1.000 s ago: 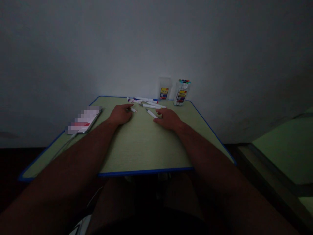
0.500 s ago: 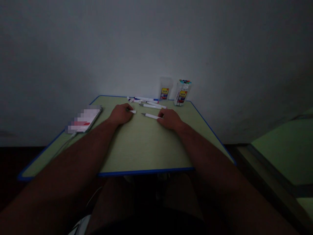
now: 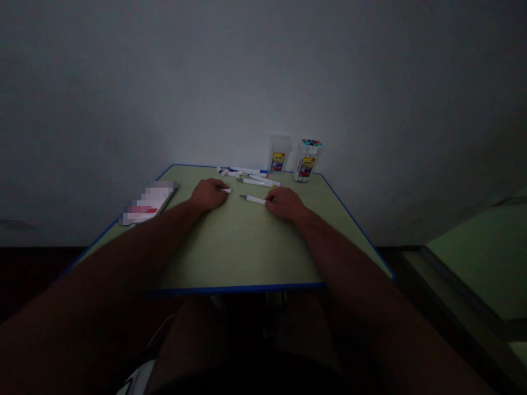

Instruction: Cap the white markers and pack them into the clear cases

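My left hand (image 3: 211,194) is closed on a small white marker cap (image 3: 226,191), whose end sticks out past the fingertips. My right hand (image 3: 285,203) grips a white marker (image 3: 256,200) by its right part. The marker's bare grey tip points left, toward the cap, with a gap between the two. Both hands are low over the pale green table (image 3: 242,247). Just beyond them lie several loose white markers (image 3: 258,182), some overlapping, with coloured ends.
At the back right stand a clear plastic case (image 3: 279,154) and a second clear case filled with markers (image 3: 307,162), both with yellow labels. A phone-like flat device (image 3: 150,203) lies on the left side. A wall rises behind the blue-edged table.
The left hand has shifted slightly right with the cap, narrowing the gap to the marker tip. The right hand stays nearly in place; the whole view has tilted slightly.
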`<state>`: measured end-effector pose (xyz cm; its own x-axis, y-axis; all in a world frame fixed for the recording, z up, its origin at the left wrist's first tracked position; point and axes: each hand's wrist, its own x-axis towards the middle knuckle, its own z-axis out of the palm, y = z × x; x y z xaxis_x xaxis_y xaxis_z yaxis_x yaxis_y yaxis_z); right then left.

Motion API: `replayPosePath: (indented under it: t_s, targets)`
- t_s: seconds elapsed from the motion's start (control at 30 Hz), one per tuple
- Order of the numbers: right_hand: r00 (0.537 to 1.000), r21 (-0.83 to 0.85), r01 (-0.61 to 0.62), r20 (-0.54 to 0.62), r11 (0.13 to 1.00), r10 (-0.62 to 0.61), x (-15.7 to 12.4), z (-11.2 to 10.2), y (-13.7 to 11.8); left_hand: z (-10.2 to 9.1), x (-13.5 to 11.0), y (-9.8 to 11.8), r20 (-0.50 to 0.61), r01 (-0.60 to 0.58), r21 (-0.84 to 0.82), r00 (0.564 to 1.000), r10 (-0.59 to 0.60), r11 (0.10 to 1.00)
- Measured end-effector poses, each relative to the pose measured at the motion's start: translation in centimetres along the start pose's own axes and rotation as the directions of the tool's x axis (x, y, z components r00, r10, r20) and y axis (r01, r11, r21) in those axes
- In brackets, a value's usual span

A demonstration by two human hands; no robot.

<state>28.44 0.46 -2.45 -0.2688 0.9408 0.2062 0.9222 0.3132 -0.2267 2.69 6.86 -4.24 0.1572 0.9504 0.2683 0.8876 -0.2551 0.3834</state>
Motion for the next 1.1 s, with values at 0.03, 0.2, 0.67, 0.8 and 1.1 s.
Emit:
replayPosePath:
  t_s: [0.03, 0.2, 0.67, 0.8, 1.1]
  targets:
    - [1.000, 0.006, -0.007, -0.008, 1.000, 0.007, 0.0, 0.1, 0.0, 0.0, 0.1, 0.0, 0.000, -0.006, 0.005, 1.000, 0.006, 1.000]
    - [0.999, 0.044, -0.023, -0.029, 0.999, 0.025, 0.1, 0.4, 0.2, -0.3, 0.1, 0.1, 0.075, 0.023, -0.080, 0.997, -0.017, 0.996]
    - [0.999, 0.163, -0.028, 0.030, 0.986, 0.024, 0.1, -0.6, 1.2, -0.8, -0.6, 0.0, 0.108, -0.047, -0.134, 0.992, 0.062, 0.990]
    - [0.998, 0.178, -0.055, 0.021, 0.982, 0.053, 0.2, -0.7, 1.8, -0.8, -0.7, 0.0, 0.103, -0.053, -0.117, 0.993, 0.065, 0.992]
    - [0.999, 0.138, -0.038, 0.042, 0.990, 0.033, 0.1, -0.6, 1.9, -0.7, -0.6, -0.1, 0.102, -0.093, -0.055, 0.990, 0.098, 0.994]
